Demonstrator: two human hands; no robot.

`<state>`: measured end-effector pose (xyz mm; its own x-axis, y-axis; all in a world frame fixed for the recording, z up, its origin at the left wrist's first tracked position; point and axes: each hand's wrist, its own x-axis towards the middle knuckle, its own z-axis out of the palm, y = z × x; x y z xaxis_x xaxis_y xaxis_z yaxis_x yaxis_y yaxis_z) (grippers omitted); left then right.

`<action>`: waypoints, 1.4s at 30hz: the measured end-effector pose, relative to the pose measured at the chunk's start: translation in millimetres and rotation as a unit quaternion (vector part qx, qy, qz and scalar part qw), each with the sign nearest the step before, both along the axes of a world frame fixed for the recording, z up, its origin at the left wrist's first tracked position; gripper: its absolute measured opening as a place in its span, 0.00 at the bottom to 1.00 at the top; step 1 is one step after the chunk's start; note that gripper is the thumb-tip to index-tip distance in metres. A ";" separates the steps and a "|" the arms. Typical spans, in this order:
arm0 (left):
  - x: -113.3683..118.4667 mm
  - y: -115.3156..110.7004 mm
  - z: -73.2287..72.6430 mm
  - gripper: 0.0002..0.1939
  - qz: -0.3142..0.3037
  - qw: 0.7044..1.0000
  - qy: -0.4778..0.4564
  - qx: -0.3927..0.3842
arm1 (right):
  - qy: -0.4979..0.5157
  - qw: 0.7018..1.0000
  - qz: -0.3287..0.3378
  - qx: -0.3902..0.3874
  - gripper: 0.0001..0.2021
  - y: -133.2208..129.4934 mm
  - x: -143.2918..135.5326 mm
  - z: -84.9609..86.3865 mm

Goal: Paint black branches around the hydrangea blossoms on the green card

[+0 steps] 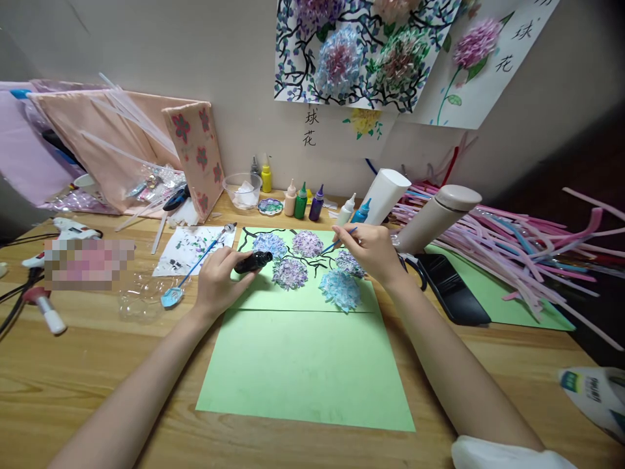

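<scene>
- Head view, read as a dial centred on the painted green sheet (254,296): black branches and five ruffled flower clusters cover it.
- At 9 o'clock, the left hand (222,277) is partly curled, thumb and fingers closed around a black bottle (251,262), tipped nearly sideways, its neck end toward 3.
- Between 2 and 3, the right hand (368,251) pinches a thin blue brush (330,248) between thumb and fingertips; its tip points toward 8, near the branches. Whether the tip touches the sheet, I cannot tell.
- Clusters: a blue-violet one (270,245) at 10, a pink-violet one (307,243) at 12, a purple one (290,273) just toward 9 from the middle, a darker one (349,262) at 3 partly behind the right hand, and a pale blue one (340,290) at 4.
- At 6, a plain green sheet (307,365) adjoins the painted one.
- Between 9 and 10, a dabbed white paper (188,251) lies beyond the left hand; a glue gun (73,231) sits farther out.
- From 12 to 2 stand small paint bottles, among them a green one (301,204) and a purple one (316,206).
- At 3, a black phone (449,286) lies near pink fuzzy stems (527,247).
</scene>
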<state>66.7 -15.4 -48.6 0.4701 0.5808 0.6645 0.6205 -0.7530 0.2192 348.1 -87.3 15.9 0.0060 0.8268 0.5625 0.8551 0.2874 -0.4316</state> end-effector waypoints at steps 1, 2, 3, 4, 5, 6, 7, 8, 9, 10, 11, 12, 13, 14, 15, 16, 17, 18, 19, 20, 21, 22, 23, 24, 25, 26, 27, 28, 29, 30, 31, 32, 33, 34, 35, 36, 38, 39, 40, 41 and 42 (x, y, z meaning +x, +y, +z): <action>-0.1 0.0 0.0 0.12 0.001 1.000 0.000 -0.002 | -0.005 1.000 0.000 -0.001 0.21 0.3 0.5 -0.6; -0.1 0.1 -0.1 0.12 0.003 1.000 0.000 -0.004 | -0.009 1.000 0.000 -0.003 0.21 0.6 0.9 -1.2; -0.1 0.1 -0.2 0.12 0.005 1.000 -0.001 -0.006 | -0.013 1.000 0.000 -0.005 0.22 0.9 1.3 -1.7; -0.1 0.2 -0.2 0.12 0.005 1.000 -0.002 -0.006 | -0.016 1.000 0.000 -0.008 0.22 1.1 1.6 -2.1; 0.0 0.2 -0.3 0.12 0.004 1.000 -0.004 -0.005 | -0.018 1.000 -0.001 -0.012 0.22 1.3 1.8 -2.4; 0.1 0.3 -0.3 0.12 0.001 1.000 -0.006 -0.004 | -0.020 1.000 -0.002 -0.017 0.22 1.4 1.9 -2.5; 0.2 0.4 -0.3 0.12 -0.001 1.000 -0.007 -0.002 | -0.021 1.000 -0.004 -0.019 0.22 1.5 1.9 -2.5; 0.3 0.5 -0.4 0.12 -0.004 1.000 -0.007 0.000 | -0.023 1.000 -0.005 -0.020 0.22 1.5 1.9 -2.3; 0.4 0.6 -0.5 0.12 -0.005 1.000 -0.006 0.000 | -0.025 0.999 -0.005 -0.021 0.21 1.5 1.8 -2.1; 0.4 0.7 -0.7 0.12 -0.005 1.000 -0.005 0.000 | -0.026 0.999 -0.006 -0.022 0.21 1.5 1.8 -1.8; 0.3 0.8 -0.9 0.12 -0.003 1.000 -0.003 -0.001 | -0.028 0.999 -0.006 -0.022 0.21 1.5 1.8 -1.5; 0.2 0.9 -1.0 0.12 -0.002 1.000 -0.003 -0.004 | -0.029 0.999 -0.006 -0.023 0.22 1.5 1.9 -1.3; 0.0 1.0 -1.2 0.12 -0.002 1.000 -0.002 -0.008 | -0.029 0.999 -0.007 -0.024 0.22 1.5 2.1 -1.1; -0.1 1.1 -1.4 0.12 -0.001 1.000 -0.003 -0.011 | -0.029 0.999 -0.009 -0.025 0.22 1.5 2.4 -1.1; -0.3 1.2 -1.5 0.12 -0.001 1.000 -0.003 -0.014 | -0.029 0.999 -0.009 -0.027 0.22 1.5 2.7 -1.1; -0.5 1.3 -1.6 0.12 -0.001 1.000 -0.003 -0.016 | -0.028 0.999 -0.010 -0.028 0.22 1.5 3.0 -1.2; -0.6 1.4 -1.7 0.12 0.000 1.000 -0.002 -0.017 | -0.028 0.999 -0.009 -0.030 0.23 1.5 3.2 -1.3; -0.6 1.5 -1.8 0.12 0.000 1.000 -0.001 -0.018 | -0.027 0.999 -0.009 -0.031 0.23 1.5 3.5 -1.3; -0.7 1.5 -2.0 0.12 0.001 1.000 -0.001 -0.018 | -0.027 0.999 -0.008 -0.033 0.23 1.4 3.6 -1.2; -0.7 1.6 -2.1 0.12 0.002 1.000 -0.001 -0.017 | -0.025 0.999 -0.007 -0.033 0.23 1.3 3.6 -0.8; -0.6 1.6 -2.3 0.13 0.002 1.000 -0.002 -0.016 | -0.023 0.999 -0.005 -0.031 0.23 1.0 3.6 -0.2; -0.5 1.7 -2.4 0.13 0.002 1.000 -0.002 -0.015 | -0.018 0.999 -0.004 -0.027 0.22 0.6 3.3 0.6; -0.4 1.7 -2.5 0.13 0.003 1.000 -0.003 -0.014 | -0.012 1.000 -0.004 -0.019 0.22 0.1 3.0 1.6; -0.3 1.6 -2.5 0.13 0.004 1.000 -0.004 -0.013 | -0.003 1.000 -0.005 -0.009 0.21 -0.4 2.4 2.6; -0.1 1.6 -2.4 0.12 0.005 1.000 -0.004 -0.013 | 0.007 1.000 -0.007 0.000 0.20 -1.0 1.8 3.4; 0.0 1.6 -2.2 0.12 0.005 1.000 -0.003 -0.013 | 0.019 1.000 -0.008 0.008 0.20 -1.5 1.0 4.1; 0.0 1.6 -2.0 0.12 0.005 1.000 -0.003 -0.012 | 0.029 0.999 -0.008 0.013 0.19 -1.9 0.2 4.5; 0.0 1.6 -1.9 0.12 0.003 1.000 -0.003 -0.011 | 0.037 0.999 -0.006 0.013 0.19 -2.2 -0.4 4.6; -0.1 1.6 -1.7 0.12 0.000 1.000 -0.004 -0.010 | 0.042 0.999 -0.001 0.010 0.18 -2.3 -0.9 4.4; -0.2 1.6 -1.7 0.12 -0.002 1.000 -0.004 -0.009 | 0.045 0.999 0.004 0.005 0.18 -2.2 -1.1 4.0; -0.3 1.7 -1.7 0.12 -0.003 1.000 -0.005 -0.009 | 0.045 0.999 0.009 0.000 0.18 -2.0 -1.0 3.4; -0.4 1.6 -1.8 0.12 -0.003 1.000 -0.006 -0.009 | 0.045 0.999 0.012 -0.003 0.18 -1.7 -0.5 2.8; -0.4 1.6 -1.9 0.12 -0.003 1.000 -0.007 -0.010 | 0.045 0.999 0.012 -0.005 0.18 -1.4 0.3 2.2; -0.3 1.6 -2.0 0.12 -0.002 1.000 -0.007 -0.010 | 0.046 0.999 0.010 -0.005 0.18 -1.0 1.4 1.8; -0.2 1.5 -2.1 0.12 -0.002 1.000 -0.007 -0.010 | 0.048 0.999 0.005 -0.004 0.18 -0.7 2.5 1.5; 0.1 1.5 -2.2 0.12 -0.003 1.000 -0.007 -0.009 | 0.049 0.999 0.000 -0.003 0.18 -0.3 3.8 1.3; 0.4 1.7 -2.5 0.12 -0.007 1.000 -0.008 -0.006 | 0.047 0.999 -0.009 -0.004 0.18 0.4 6.0 1.0; 0.5 1.8 -2.7 0.12 -0.008 1.000 -0.008 -0.005 | 0.045 0.999 -0.011 -0.006 0.18 0.8 6.8 0.8; 0.4 2.1 -2.8 0.12 -0.009 1.000 -0.009 -0.004 | 0.044 0.999 -0.011 -0.008 0.18 1.1 7.5 0.6; 0.3 2.3 -3.0 0.12 -0.008 1.000 -0.009 -0.003 | 0.042 0.999 -0.010 -0.010 0.18 1.5 7.9 0.3; 0.0 2.4 -3.1 0.13 -0.008 1.000 -0.008 -0.002 | 0.041 0.999 -0.009 -0.013 0.18 1.8 8.1 0.0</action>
